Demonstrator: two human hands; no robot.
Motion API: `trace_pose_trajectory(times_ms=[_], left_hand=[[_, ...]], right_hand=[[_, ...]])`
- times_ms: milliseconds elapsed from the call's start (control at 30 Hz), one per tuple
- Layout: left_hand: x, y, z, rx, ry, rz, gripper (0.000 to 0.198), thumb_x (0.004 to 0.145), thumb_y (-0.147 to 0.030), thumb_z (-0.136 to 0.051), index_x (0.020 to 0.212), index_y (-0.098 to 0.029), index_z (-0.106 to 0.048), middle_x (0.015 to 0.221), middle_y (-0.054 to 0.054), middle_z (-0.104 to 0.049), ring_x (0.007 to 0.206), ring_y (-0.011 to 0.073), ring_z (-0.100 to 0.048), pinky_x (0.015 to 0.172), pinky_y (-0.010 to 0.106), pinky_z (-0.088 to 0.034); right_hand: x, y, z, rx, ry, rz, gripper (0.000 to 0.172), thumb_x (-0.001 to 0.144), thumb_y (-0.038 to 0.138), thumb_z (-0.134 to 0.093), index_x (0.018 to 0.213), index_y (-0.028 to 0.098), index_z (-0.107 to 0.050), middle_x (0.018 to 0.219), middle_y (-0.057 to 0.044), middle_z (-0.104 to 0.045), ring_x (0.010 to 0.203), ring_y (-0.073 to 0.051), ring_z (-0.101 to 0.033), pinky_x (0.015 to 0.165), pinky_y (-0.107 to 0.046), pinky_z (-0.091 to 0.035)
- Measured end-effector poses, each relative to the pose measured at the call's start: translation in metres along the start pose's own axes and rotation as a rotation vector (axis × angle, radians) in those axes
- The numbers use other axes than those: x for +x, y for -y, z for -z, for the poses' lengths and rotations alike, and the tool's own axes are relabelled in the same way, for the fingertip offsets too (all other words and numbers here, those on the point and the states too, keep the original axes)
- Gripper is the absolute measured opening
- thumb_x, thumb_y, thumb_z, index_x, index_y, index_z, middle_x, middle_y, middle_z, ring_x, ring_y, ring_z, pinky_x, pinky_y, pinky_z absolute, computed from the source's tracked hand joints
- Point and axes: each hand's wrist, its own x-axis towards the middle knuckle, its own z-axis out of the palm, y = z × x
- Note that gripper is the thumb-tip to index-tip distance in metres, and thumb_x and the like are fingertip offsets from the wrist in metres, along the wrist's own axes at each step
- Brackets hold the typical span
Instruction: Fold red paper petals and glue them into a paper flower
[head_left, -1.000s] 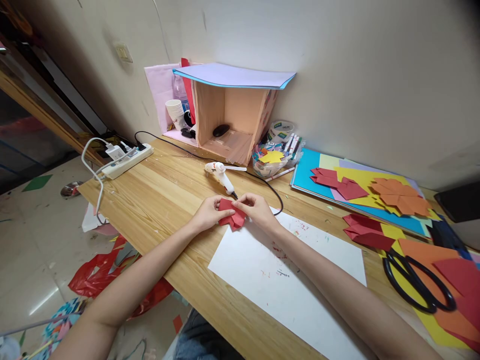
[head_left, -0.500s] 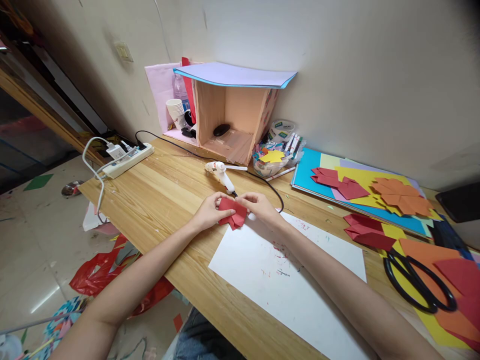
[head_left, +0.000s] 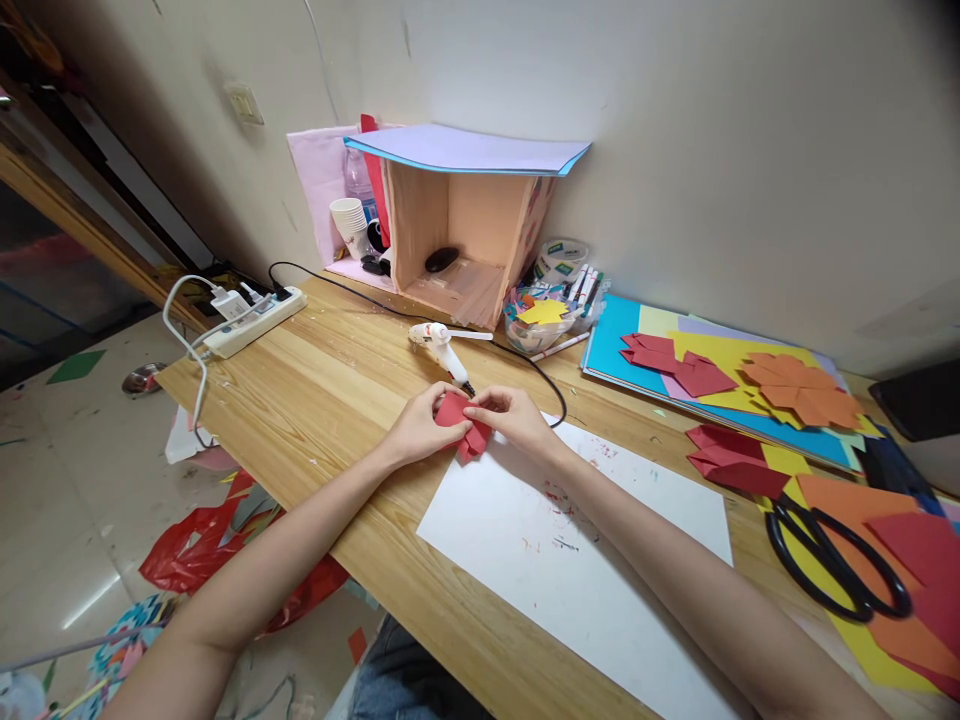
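Note:
A small folded red paper piece (head_left: pixel 465 428) sits just above the wooden table (head_left: pixel 322 390), near the top left corner of a white sheet (head_left: pixel 570 540). My left hand (head_left: pixel 416 425) pinches its left side with closed fingers. My right hand (head_left: pixel 510 418) pinches its right side, thumb and forefinger pressed on the upper fold. A white glue gun (head_left: pixel 441 350) lies on the table just beyond my hands, its black cord looping to the right.
A power strip (head_left: pixel 251 318) lies at the far left. A cardboard box shelf (head_left: pixel 461 235) stands against the wall. A bowl of scraps (head_left: pixel 536 325), coloured paper sheets with red and orange folded pieces (head_left: pixel 750 385) and black scissors (head_left: pixel 832 560) lie at right.
My right hand's fingers have closed in towards the left over the red paper piece, covering more of it. My left hand has stayed in place.

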Motion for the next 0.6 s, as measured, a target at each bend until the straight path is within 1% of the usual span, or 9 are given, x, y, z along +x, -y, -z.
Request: trace_pose_trajectory(times_ms=[167, 300, 333, 467, 600], left_hand=[[0.0002, -0.0024, 0.0010, -0.027, 0.000, 0.005, 0.035, 0.065, -0.032, -0.062, 0.095, -0.016, -0.055, 0.089, 0.004, -0.063, 0.078, 0.0161, -0.059, 0.071, 0.027, -0.046], [0.0022, -0.0012, 0.0020, -0.138, -0.001, 0.025, 0.032, 0.069, -0.037, -0.059, 0.091, -0.014, -0.056, 0.084, 0.005, -0.063, 0.079, 0.0165, -0.059, 0.070, 0.027, -0.046], [0.0031, -0.0005, 0.0024, -0.163, -0.023, 0.032, 0.030, 0.070, -0.037, -0.058, 0.089, -0.014, -0.057, 0.084, 0.004, -0.063, 0.079, 0.0162, -0.059, 0.070, 0.026, -0.046], [0.0065, 0.0022, 0.0042, -0.200, -0.179, 0.041, 0.027, 0.069, -0.040, -0.059, 0.079, -0.015, -0.059, 0.079, 0.003, -0.063, 0.076, 0.0140, -0.058, 0.071, 0.024, -0.045], [0.0083, 0.0017, 0.0083, -0.264, -0.280, 0.039, 0.028, 0.067, -0.041, -0.062, 0.077, -0.015, -0.060, 0.075, 0.002, -0.063, 0.071, 0.0129, -0.057, 0.068, 0.024, -0.046]], right_hand=[[0.0011, -0.0024, -0.0006, 0.026, -0.003, -0.008, 0.022, 0.063, 0.035, -0.066, 0.070, 0.014, -0.061, 0.067, -0.002, -0.061, 0.059, -0.011, -0.053, 0.058, -0.024, -0.041], [0.0001, 0.0002, -0.0003, 0.032, -0.023, -0.019, 0.024, 0.064, 0.036, -0.065, 0.071, 0.013, -0.061, 0.068, -0.002, -0.062, 0.059, -0.011, -0.053, 0.058, -0.024, -0.041], [-0.0002, 0.0007, -0.0002, 0.033, -0.026, -0.023, 0.024, 0.064, 0.036, -0.065, 0.071, 0.013, -0.061, 0.068, -0.002, -0.061, 0.059, -0.011, -0.053, 0.058, -0.024, -0.041], [0.0001, -0.0007, 0.0000, 0.039, -0.039, -0.038, 0.024, 0.063, 0.036, -0.065, 0.071, 0.013, -0.061, 0.067, -0.002, -0.061, 0.058, -0.011, -0.053, 0.057, -0.024, -0.041], [0.0018, -0.0033, -0.0006, 0.055, -0.056, -0.051, 0.024, 0.062, 0.035, -0.066, 0.072, 0.014, -0.061, 0.068, -0.002, -0.062, 0.058, -0.011, -0.053, 0.056, -0.023, -0.040]])
